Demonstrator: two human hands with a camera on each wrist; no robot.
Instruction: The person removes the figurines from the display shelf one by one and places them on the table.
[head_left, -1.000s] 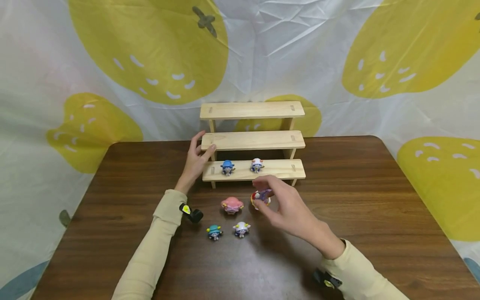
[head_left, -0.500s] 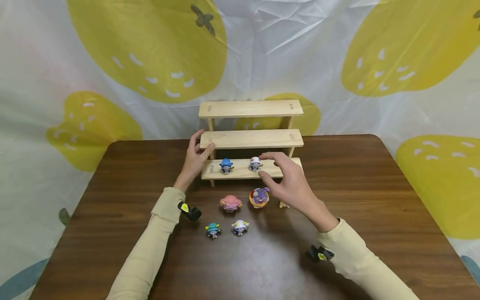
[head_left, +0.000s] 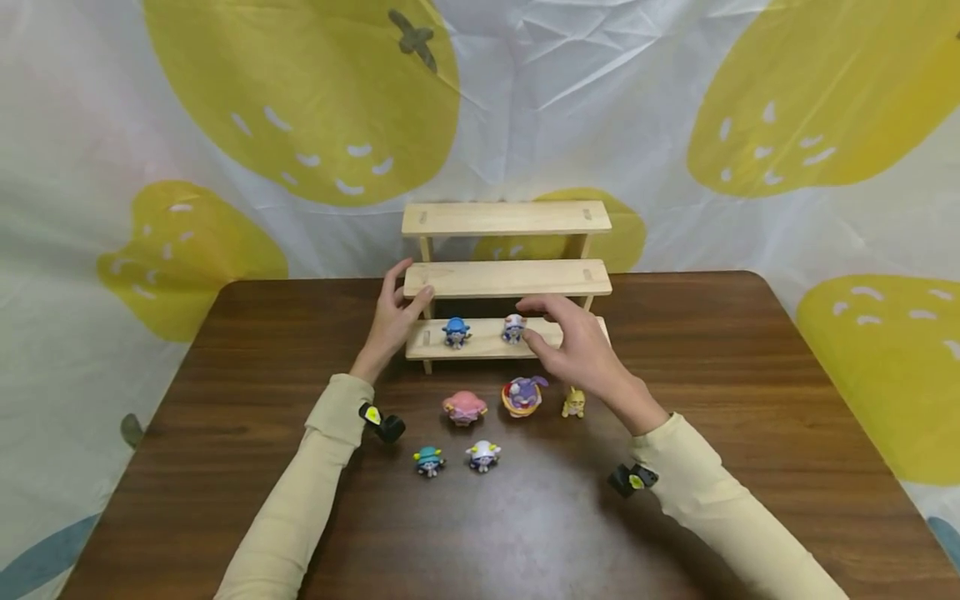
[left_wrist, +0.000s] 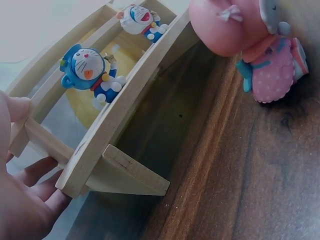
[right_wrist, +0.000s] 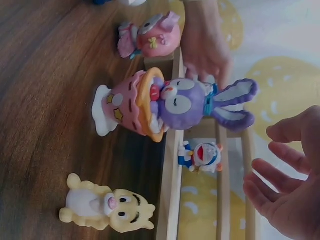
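Observation:
My left hand (head_left: 393, 321) grips the left end of the middle tier of a three-step wooden display stand (head_left: 510, 279), thumb on top. In the left wrist view its fingers (left_wrist: 42, 182) reach behind the stand's side. On the lowest tier stand a blue-hatted cat figurine (head_left: 455, 333) and a white-hatted cat figurine (head_left: 513, 329). Around the right side of the white-hatted one, my right hand (head_left: 581, 350) hovers with thumb and forefinger spread. The right wrist view shows a gap between those fingertips and the white-hatted figurine (right_wrist: 202, 156).
On the brown table (head_left: 675, 375), before the stand, are a pink-headed figurine (head_left: 464, 408), a purple rabbit in a cup (head_left: 522, 397) and a yellow animal figurine (head_left: 573, 403). Nearer sit a green-hatted figurine (head_left: 428, 462) and a white one with yellow horns (head_left: 483, 456). A patterned cloth (head_left: 495, 100) hangs behind.
My right hand has moved from above the purple rabbit up to the white-hatted figurine on the lowest tier, uncovering the yellow figurine. My left hand has kept its grip on the stand.

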